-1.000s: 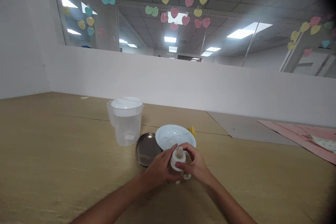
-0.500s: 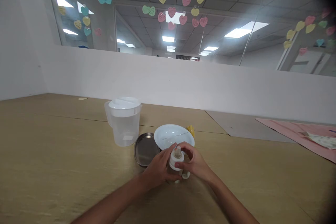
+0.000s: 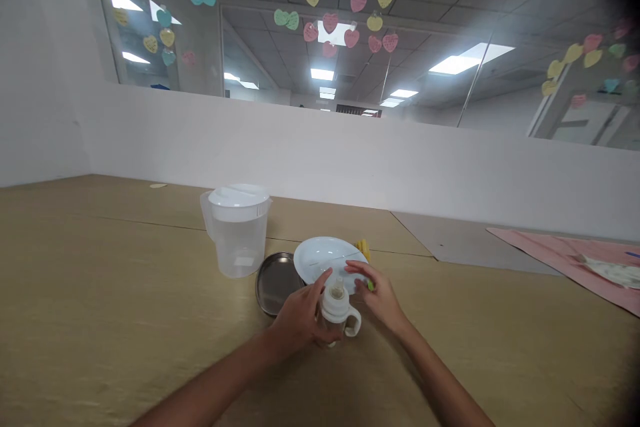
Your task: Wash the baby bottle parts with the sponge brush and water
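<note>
A baby bottle (image 3: pixel 335 310) with a white collar, a clear teat and a white side handle stands upright on the table in front of me. My left hand (image 3: pixel 303 317) is wrapped round its left side, thumb and fingers against the body. To the right, my right hand (image 3: pixel 377 297) is off the bottle, fingers apart and curved, with nothing seen in them. Just behind the bottle is a white bowl (image 3: pixel 313 255) with a thin clear stick-like item lying across it. A small bright green thing (image 3: pixel 371 285) shows beside my right fingers, partly hidden.
A shallow metal tray (image 3: pixel 280 283) lies left of the bowl. Behind it stands a lidded clear plastic pitcher (image 3: pixel 240 240) holding water. Something yellow and ridged (image 3: pixel 363 249) sits behind the bowl. Pink cloth (image 3: pixel 560 257) covers the table's far right, before a white wall (image 3: pixel 320 153).
My right hand has let go of the bottle's collar and moved right, its fingers spreading. The bottle's handle now shows fully. My left hand keeps its hold.
</note>
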Available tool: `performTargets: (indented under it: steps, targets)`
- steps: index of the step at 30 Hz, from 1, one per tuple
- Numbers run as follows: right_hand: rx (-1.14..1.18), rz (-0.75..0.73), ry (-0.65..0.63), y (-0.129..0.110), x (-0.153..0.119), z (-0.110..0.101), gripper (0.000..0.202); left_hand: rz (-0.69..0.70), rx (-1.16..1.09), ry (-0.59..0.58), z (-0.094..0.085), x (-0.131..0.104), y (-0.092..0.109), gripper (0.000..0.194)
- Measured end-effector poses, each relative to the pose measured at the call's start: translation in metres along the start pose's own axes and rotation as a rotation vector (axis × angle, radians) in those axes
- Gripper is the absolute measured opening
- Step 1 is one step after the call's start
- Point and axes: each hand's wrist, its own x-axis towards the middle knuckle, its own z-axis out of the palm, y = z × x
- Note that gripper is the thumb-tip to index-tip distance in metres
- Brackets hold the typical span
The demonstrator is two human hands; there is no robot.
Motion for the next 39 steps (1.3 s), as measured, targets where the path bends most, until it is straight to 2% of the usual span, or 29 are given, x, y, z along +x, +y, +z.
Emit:
performTargets:
  steps: [1, 2, 4, 6, 8, 10, 16, 23, 26, 32, 36, 39]
  targets:
    - [-0.076, 0.004, 0.117, 0.004, 0.001, 0.000, 0.031, 0.003, 0.023, 0.016, 0.001, 0.000, 0.000, 0.096]
    - [-0.084, 0.016, 0.174, 0.007, 0.001, 0.000, 0.031, 0.008, 0.043, 0.029, 0.002, 0.000, 0.000, 0.097]
    - [-0.089, 0.002, 0.216, 0.008, -0.001, 0.002, 0.032, 0.018, 0.063, 0.042, 0.003, 0.000, 0.000, 0.097]
    - [-0.135, -0.078, 0.176, 0.002, -0.008, 0.008, 0.031, 0.029, 0.068, 0.044, 0.004, -0.001, 0.000, 0.098]
    - [-0.184, -0.213, 0.076, -0.005, -0.016, 0.014, 0.034, 0.050, 0.078, 0.053, 0.005, -0.001, 0.001, 0.097]
    - [-0.207, -0.276, 0.003, -0.009, -0.020, 0.018, 0.037, 0.066, 0.097, 0.068, 0.005, 0.000, 0.000, 0.097]
    - [-0.230, -0.203, 0.121, 0.004, -0.018, 0.013, 0.032, 0.045, 0.106, 0.063, 0.005, -0.001, 0.001, 0.096]
    - [-0.315, -0.486, -0.091, -0.002, -0.025, 0.017, 0.041, 0.093, 0.119, 0.073, 0.003, -0.002, 0.003, 0.091]
    - [-0.290, -0.458, -0.115, -0.005, -0.025, 0.018, 0.040, 0.087, 0.111, 0.063, 0.003, -0.002, 0.004, 0.091]
    - [-0.187, -0.391, 0.003, -0.003, -0.022, 0.011, 0.035, 0.020, 0.110, 0.050, 0.004, -0.002, 0.001, 0.087]
    - [-0.256, -0.356, -0.065, -0.007, -0.024, 0.018, 0.039, 0.030, 0.110, 0.045, 0.005, -0.002, -0.002, 0.090]
    - [-0.226, -0.254, -0.063, -0.010, -0.024, 0.023, 0.040, 0.034, 0.101, 0.048, 0.005, -0.001, -0.002, 0.094]
